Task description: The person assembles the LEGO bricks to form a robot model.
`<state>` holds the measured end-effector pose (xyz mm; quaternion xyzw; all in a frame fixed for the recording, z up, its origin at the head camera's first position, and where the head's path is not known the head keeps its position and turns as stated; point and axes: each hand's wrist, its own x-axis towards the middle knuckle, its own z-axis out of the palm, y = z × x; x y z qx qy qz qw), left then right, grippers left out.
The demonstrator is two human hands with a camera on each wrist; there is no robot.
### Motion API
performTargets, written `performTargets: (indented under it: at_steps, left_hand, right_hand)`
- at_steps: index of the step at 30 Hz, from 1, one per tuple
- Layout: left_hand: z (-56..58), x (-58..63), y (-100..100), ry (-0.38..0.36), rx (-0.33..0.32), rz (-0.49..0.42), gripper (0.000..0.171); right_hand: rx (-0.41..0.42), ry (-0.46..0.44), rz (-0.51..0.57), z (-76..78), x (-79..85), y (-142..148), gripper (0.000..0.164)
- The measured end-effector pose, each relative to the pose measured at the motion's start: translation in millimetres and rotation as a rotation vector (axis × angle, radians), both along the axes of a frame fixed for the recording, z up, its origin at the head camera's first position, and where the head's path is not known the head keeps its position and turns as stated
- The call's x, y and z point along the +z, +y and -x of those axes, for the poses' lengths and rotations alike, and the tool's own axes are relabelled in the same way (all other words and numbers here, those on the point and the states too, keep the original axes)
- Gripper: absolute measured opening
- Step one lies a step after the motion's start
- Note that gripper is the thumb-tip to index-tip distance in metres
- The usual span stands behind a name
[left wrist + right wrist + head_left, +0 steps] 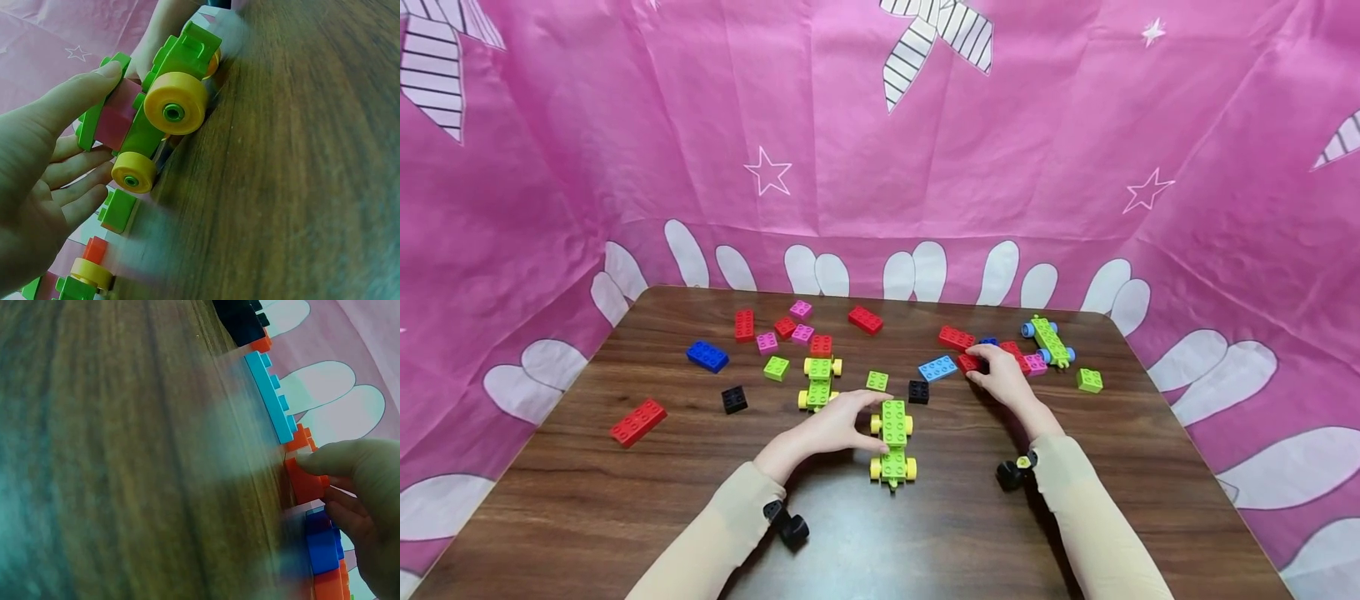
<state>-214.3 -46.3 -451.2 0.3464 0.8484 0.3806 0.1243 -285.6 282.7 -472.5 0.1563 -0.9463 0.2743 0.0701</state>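
Note:
Near the table's middle, my left hand [833, 425] grips a green toy car [893, 463] with yellow wheels. The left wrist view shows the thumb against a green block [91, 125] on top of the car; a pink block [117, 119] sits between that block and the wheeled base [142, 136]. Farther back and to the right, my right hand [1006, 382] pinches a small red brick [305, 481] between thumb and fingers, low at the tabletop. Beside this brick are a light blue plate-like brick [937, 368] and a dark blue brick [321, 544].
Left of the car stands another green car [819, 392] with yellow wheels. A green car with blue wheels [1049, 340] is at the back right. Loose red, pink, green, blue and black bricks, including a black brick [918, 392], lie across the wooden table [970, 533].

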Motion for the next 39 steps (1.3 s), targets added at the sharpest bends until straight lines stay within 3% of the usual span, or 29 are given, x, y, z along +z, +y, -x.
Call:
performTargets:
  at_steps: [21,32,39]
  left_hand:
    - [0.3,-2.0,2,0.006,0.007,0.001,0.073]
    - [-0.2,-0.7,1,0.004,-0.002,-0.005,0.073]
    - [-0.7,-0.6,2,-0.021,0.003,-0.001,0.075]
  right_hand:
    - [-0.008,0.037,0.016,-4.4,-5.2,4,0.033]
    - [-0.02,0.007,0.054,-9.2,-6.5,3,0.037]
    - [-0.022,-0.071,0.032,-11.3,-3.4,3,0.045]
